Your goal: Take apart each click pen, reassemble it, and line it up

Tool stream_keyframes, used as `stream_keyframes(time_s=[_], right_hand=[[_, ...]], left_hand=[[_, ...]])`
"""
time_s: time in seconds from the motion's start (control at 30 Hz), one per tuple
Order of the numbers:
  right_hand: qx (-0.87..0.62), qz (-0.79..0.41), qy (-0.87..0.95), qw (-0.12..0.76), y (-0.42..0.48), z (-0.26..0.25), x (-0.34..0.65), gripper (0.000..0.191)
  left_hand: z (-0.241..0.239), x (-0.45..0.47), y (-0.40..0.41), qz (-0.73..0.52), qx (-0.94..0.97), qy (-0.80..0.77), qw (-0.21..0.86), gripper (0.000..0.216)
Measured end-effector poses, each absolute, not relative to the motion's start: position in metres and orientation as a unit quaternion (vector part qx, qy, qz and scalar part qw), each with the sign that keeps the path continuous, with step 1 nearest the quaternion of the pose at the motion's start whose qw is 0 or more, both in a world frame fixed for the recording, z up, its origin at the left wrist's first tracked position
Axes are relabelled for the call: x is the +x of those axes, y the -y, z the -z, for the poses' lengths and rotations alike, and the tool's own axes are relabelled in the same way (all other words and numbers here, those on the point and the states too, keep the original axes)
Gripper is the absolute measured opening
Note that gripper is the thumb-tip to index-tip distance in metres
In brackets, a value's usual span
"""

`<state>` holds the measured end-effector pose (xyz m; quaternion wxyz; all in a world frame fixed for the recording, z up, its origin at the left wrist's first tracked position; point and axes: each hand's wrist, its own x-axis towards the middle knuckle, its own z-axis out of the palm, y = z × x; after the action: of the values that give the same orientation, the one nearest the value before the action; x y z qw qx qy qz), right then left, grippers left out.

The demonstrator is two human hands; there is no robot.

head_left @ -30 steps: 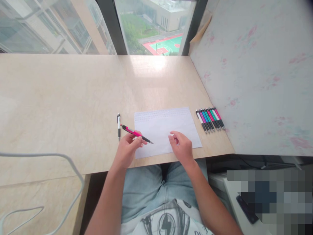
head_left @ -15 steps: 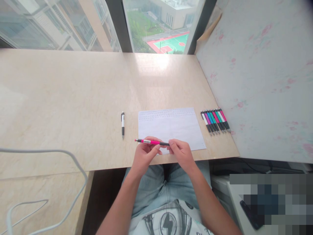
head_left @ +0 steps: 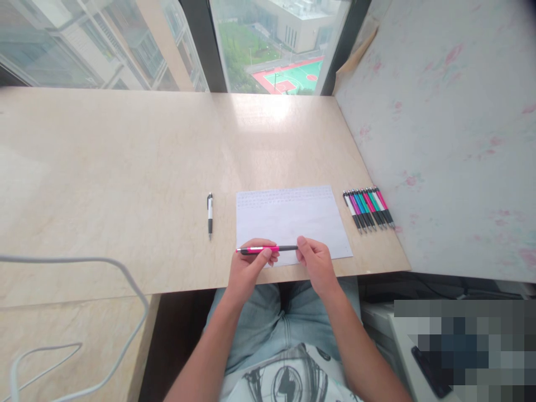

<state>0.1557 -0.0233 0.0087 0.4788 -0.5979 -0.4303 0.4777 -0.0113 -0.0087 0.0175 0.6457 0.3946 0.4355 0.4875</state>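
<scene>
Both hands hold a pink and black pen (head_left: 268, 249) level over the near edge of a white sheet of paper (head_left: 291, 215). My left hand (head_left: 251, 268) pinches the pink end, fingers closed round it. My right hand (head_left: 315, 261) pinches the black tip end. The sheet lies flat on the beige table (head_left: 125, 167) and has faint lines of writing along its top. A white and black pen (head_left: 210, 214) lies alone on the table, left of the sheet.
A row of several pens (head_left: 368, 206), pink, green, white and purple, lies right of the sheet by a pale speckled wall panel (head_left: 452, 139). A white cable (head_left: 104, 268) loops over the table's near left. Windows run behind the table.
My left hand carried the pink pen from the left of the sheet to its near edge and turned it level. My right hand closed on the pen's black end.
</scene>
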Motion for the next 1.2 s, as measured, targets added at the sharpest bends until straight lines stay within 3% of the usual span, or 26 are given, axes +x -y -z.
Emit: stream_keyframes(time_s=[0.17, 0.37, 0.5, 0.63, 0.87, 1.03, 1.2], right_hand=[[-0.609, -0.426, 0.462, 0.484, 0.022, -0.015, 0.154, 0.050], [-0.584, -0.382, 0.532, 0.480, 0.018, -0.021, 0.157, 0.016], [-0.577, -0.405, 0.512, 0.492, 0.017, -0.019, 0.159, 0.019], [-0.588, -0.410, 0.521, 0.463, 0.015, -0.020, 0.163, 0.037], [-0.570, -0.408, 0.531, 0.476, 0.017, -0.019, 0.170, 0.010], [-0.571, -0.424, 0.521, 0.471, 0.017, -0.017, 0.172, 0.014], [-0.592, -0.416, 0.538, 0.433, 0.016, -0.023, 0.172, 0.032]], left_hand=[[-0.013, -0.001, 0.007, -0.512, 0.328, -0.446, 0.656, 0.022], [-0.011, -0.003, 0.001, -0.517, 0.262, -0.448, 0.681, 0.021], [-0.011, -0.006, 0.000, -0.513, 0.271, -0.438, 0.686, 0.020], [-0.007, -0.007, 0.000, -0.514, 0.288, -0.429, 0.685, 0.018], [-0.005, -0.008, -0.001, -0.516, 0.310, -0.420, 0.679, 0.018], [-0.005, -0.008, 0.000, -0.519, 0.307, -0.415, 0.681, 0.017], [-0.005, -0.009, 0.000, -0.517, 0.303, -0.413, 0.685, 0.018]])
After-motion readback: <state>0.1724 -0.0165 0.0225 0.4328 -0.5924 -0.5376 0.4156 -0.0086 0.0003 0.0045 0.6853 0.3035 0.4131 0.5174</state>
